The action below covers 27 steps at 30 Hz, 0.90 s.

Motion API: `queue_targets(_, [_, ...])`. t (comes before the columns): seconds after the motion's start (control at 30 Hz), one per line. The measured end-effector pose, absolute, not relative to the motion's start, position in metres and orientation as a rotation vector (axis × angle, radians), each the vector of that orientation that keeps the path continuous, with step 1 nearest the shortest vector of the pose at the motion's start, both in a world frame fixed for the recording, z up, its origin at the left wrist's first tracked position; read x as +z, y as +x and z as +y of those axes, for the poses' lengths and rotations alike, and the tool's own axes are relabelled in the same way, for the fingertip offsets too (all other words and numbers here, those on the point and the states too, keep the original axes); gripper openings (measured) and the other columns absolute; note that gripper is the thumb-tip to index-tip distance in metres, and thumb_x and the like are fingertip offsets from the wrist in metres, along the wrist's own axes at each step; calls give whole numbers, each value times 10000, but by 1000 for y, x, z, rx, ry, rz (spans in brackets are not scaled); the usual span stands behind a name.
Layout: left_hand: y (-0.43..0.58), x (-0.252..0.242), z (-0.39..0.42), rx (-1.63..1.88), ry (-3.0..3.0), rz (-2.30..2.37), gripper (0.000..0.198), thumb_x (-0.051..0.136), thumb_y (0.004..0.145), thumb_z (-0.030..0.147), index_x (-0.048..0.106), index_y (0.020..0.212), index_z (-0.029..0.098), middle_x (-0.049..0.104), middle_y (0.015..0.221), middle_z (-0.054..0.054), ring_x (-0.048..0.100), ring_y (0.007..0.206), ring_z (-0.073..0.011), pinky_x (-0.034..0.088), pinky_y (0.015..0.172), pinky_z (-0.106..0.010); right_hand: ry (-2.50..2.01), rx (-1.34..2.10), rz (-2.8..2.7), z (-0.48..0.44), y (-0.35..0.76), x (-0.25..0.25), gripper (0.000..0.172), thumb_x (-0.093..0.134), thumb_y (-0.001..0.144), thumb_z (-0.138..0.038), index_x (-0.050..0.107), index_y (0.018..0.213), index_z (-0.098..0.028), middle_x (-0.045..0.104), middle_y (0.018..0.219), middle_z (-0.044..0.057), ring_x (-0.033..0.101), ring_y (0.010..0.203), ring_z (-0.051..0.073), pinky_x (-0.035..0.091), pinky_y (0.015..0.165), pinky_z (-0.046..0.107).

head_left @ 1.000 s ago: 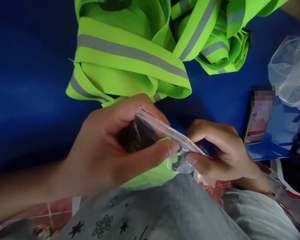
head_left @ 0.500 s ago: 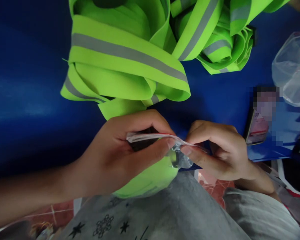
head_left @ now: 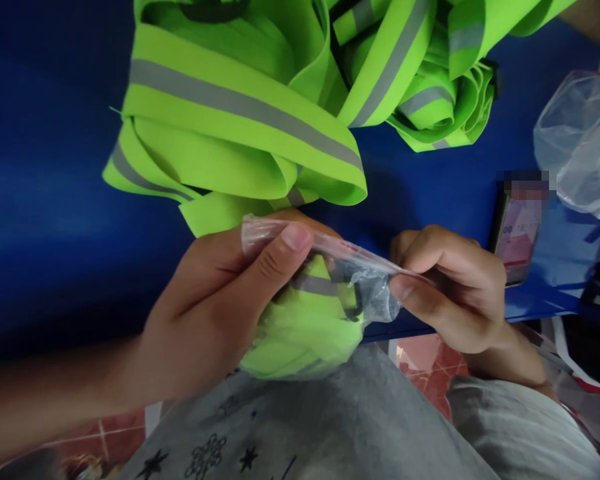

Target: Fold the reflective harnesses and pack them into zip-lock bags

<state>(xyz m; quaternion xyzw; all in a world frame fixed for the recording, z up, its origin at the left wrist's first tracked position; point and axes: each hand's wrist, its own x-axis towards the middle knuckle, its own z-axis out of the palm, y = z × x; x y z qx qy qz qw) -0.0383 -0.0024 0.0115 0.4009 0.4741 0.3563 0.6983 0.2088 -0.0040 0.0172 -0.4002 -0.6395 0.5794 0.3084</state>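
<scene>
My left hand [head_left: 215, 307] pinches the left end of the top edge of a clear zip bag [head_left: 340, 257], thumb on the near side. Thumb and forefinger of my right hand [head_left: 450, 287] pinch the same edge at its right end. Inside the bag sits a folded neon-green vest [head_left: 300, 327] with a grey reflective stripe, resting over my lap in grey trousers [head_left: 340, 420].
A heap of neon-green reflective vests [head_left: 280, 100] lies on the blue table [head_left: 55, 167] just beyond my hands. A phone [head_left: 517, 233] leans at the right, with an empty clear bag [head_left: 580, 140] behind it. Red floor tiles [head_left: 420, 363] show below.
The bag's top edge has gone from gaping open to pressed flat. My left thumb slid left along it, and the bagged vest now shows below the strip.
</scene>
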Motion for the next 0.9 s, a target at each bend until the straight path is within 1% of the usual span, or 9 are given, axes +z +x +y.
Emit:
queue_targets(0.07, [-40, 10, -4, 789, 872, 1047, 296, 640, 1066, 469, 892, 988, 334, 791, 854, -20, 751, 778, -166, 575, 550, -208, -1049, 1549, -1659, -4, 209, 16, 225, 762, 906, -115, 557, 853, -191, 493, 729, -36, 444, 631, 94, 313, 564, 290])
queue_targets(0.13, [-41, 10, -5, 790, 815, 1059, 299, 653, 1057, 483, 885, 964, 321, 773, 783, -8, 717, 668, -149, 572, 528, -209, -1051, 1536, -1648, -2, 209, 15, 233, 782, 889, -113, 564, 862, -192, 516, 738, -33, 456, 633, 96, 318, 563, 290])
queue_targets(0.2, [-41, 10, -6, 802, 754, 1069, 302, 668, 1043, 509, 876, 936, 318, 771, 764, 5, 696, 620, -139, 565, 509, -202, -1050, 1509, -1662, -1, 209, 13, 223, 794, 883, -150, 577, 875, -201, 539, 745, -31, 464, 629, 102, 325, 558, 290])
queue_targets(0.3, [-40, 11, -5, 813, 703, 1083, 291, 699, 1020, 529, 873, 917, 320, 779, 789, 17, 704, 658, -124, 573, 541, -168, -1076, 1491, -1660, 0, 210, 11, 120, 703, 958, -226, 601, 899, -206, 555, 759, -25, 483, 637, 114, 353, 569, 296])
queue_targets(0.4, [-38, 11, -5, 807, 679, 1081, 293, 720, 1005, 535, 870, 897, 307, 770, 767, 20, 699, 636, -114, 561, 520, -150, -1121, 1451, -1641, 0, 210, 13, 104, 637, 1003, -221, 609, 905, -200, 555, 766, -19, 498, 649, 117, 360, 580, 306])
queue_targets(0.57, [-38, 12, -8, 841, 695, 1131, 286, 682, 1037, 492, 866, 917, 309, 773, 777, 23, 701, 635, -128, 571, 524, -186, -1213, 1403, -1717, 1, 208, 20, 116, 687, 980, -185, 617, 892, -216, 573, 777, -13, 500, 656, 119, 386, 576, 302])
queue_targets(0.7, [-37, 12, -7, 840, 744, 1151, 292, 664, 1054, 465, 858, 921, 293, 751, 754, 18, 678, 630, -120, 535, 486, -181, -1211, 1357, -1724, 1, 207, 21, 115, 698, 960, -152, 622, 899, -215, 591, 794, -10, 512, 661, 113, 385, 568, 297])
queue_targets(0.83, [-35, 13, -5, 854, 757, 1149, 305, 643, 1072, 427, 856, 905, 287, 785, 852, 18, 701, 687, -106, 563, 542, -158, -1248, 1365, -1707, 1, 206, 20, 145, 756, 935, -178, 623, 896, -220, 587, 791, -13, 505, 652, 114, 383, 557, 292])
queue_targets(0.9, [-35, 13, -6, 862, 705, 1117, 316, 626, 1081, 438, 857, 921, 292, 795, 873, 20, 728, 725, -115, 594, 581, -163, -1283, 1380, -1708, 1, 207, 21, 130, 738, 966, -219, 630, 895, -219, 582, 786, -11, 495, 648, 113, 385, 555, 285])
